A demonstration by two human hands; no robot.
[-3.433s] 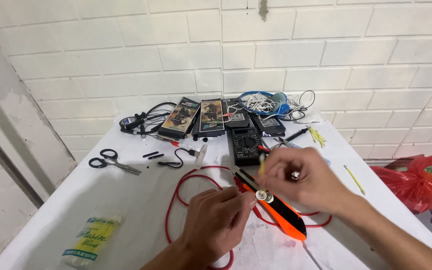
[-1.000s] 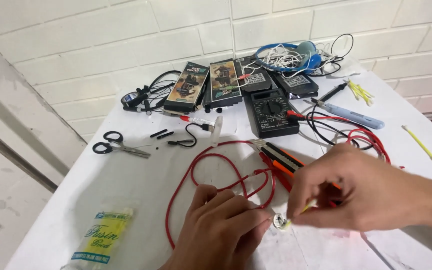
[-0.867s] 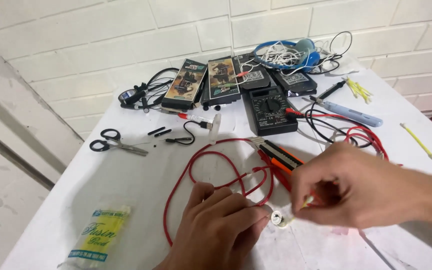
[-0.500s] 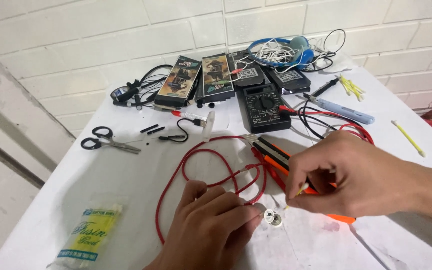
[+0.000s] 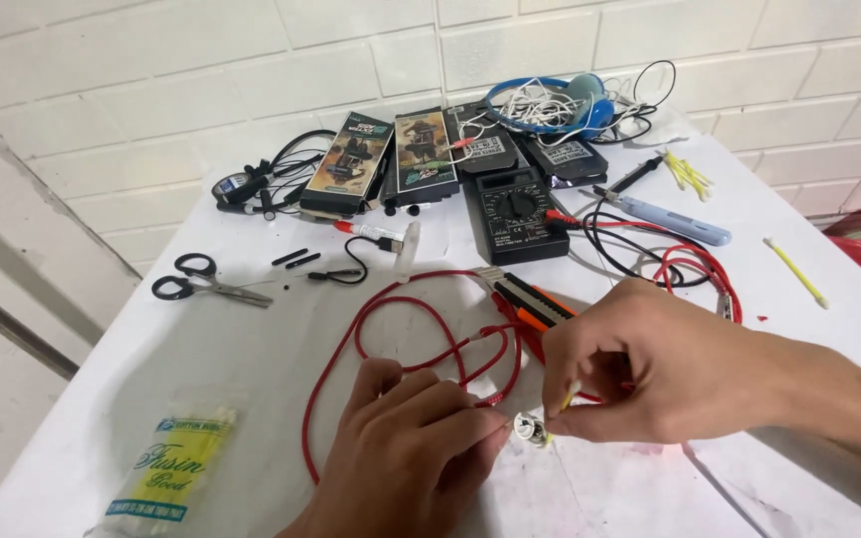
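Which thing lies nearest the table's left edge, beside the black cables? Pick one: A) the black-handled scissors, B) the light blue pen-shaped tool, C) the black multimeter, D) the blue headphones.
A: the black-handled scissors lie far left on the white table, while the blue headphones, the light blue pen-shaped tool and the black multimeter sit toward the middle and right.

The left hand (image 5: 406, 448) is held palm-down with fingers curled and tips pinched together, while the right hand (image 5: 650, 369) is brought in from the right, thumb and forefinger pinched.
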